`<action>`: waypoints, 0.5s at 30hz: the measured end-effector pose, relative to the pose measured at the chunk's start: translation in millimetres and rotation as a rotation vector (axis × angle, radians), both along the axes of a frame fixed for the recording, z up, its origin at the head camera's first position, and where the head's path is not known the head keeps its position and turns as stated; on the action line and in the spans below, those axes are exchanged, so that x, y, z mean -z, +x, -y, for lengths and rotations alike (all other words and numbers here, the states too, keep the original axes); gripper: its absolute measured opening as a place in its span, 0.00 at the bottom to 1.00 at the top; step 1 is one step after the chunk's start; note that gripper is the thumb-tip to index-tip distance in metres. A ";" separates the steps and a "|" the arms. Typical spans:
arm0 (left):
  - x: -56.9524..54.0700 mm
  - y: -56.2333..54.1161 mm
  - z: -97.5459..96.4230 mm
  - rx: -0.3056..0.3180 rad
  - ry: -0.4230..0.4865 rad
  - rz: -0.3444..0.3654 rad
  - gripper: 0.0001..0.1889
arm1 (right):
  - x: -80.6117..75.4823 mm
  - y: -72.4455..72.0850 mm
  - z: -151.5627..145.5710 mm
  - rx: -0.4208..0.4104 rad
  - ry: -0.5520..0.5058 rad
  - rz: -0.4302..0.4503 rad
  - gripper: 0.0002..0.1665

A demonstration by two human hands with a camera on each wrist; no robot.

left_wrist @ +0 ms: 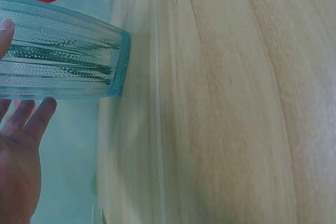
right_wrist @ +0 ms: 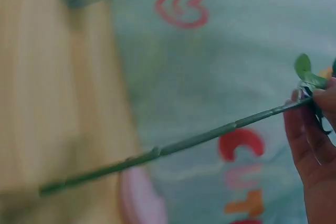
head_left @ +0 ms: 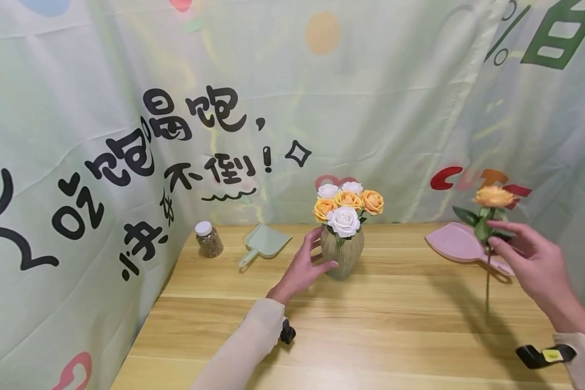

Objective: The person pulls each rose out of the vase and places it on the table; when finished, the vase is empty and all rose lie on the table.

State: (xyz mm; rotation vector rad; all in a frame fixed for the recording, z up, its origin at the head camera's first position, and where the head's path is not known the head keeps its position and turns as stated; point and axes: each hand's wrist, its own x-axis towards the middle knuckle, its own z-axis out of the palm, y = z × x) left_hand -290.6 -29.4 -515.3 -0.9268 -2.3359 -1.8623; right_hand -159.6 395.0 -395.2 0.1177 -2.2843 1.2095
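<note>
A ribbed glass vase (head_left: 347,254) stands upright on the wooden table, holding several white and yellow-orange roses (head_left: 345,221). At its left side my left hand (head_left: 303,266) holds it lightly, thumb across the front and fingertips at the far side. In the left wrist view the vase wall (left_wrist: 68,56) lies between thumb and fingers. Well to the right, my right hand (head_left: 538,262) pinches a single yellow-orange rose (head_left: 494,197) by its stem, just under the leaves. The bloom points up and the long green stem (right_wrist: 197,139) hangs down over the table.
A pink dustpan-shaped piece (head_left: 455,242) lies at the back right, behind the held rose. Left of the vase are a pale green dustpan (head_left: 268,242) and a white-capped jar (head_left: 209,241) of small dark grains. A printed curtain (head_left: 390,119) hangs behind the table (head_left: 370,346).
</note>
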 end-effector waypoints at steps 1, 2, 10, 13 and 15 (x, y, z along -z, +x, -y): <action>0.2 -0.1 -0.3 0.000 -0.001 -0.002 0.48 | 6.2 3.2 -5.1 -0.012 0.026 0.027 0.22; 0.0 0.0 -0.3 0.001 -0.001 -0.002 0.48 | 11.9 6.4 -9.7 -0.025 0.048 0.056 0.22; -1.3 0.8 0.6 0.002 0.005 0.007 0.48 | 64.7 20.2 -31.9 -0.087 0.180 0.272 0.18; -1.6 0.3 0.1 0.001 0.002 0.003 0.48 | 82.7 22.8 -35.2 -0.107 0.207 0.326 0.18; -1.3 0.0 -0.5 0.000 -0.002 0.004 0.49 | 93.0 24.8 -37.3 -0.109 0.228 0.360 0.18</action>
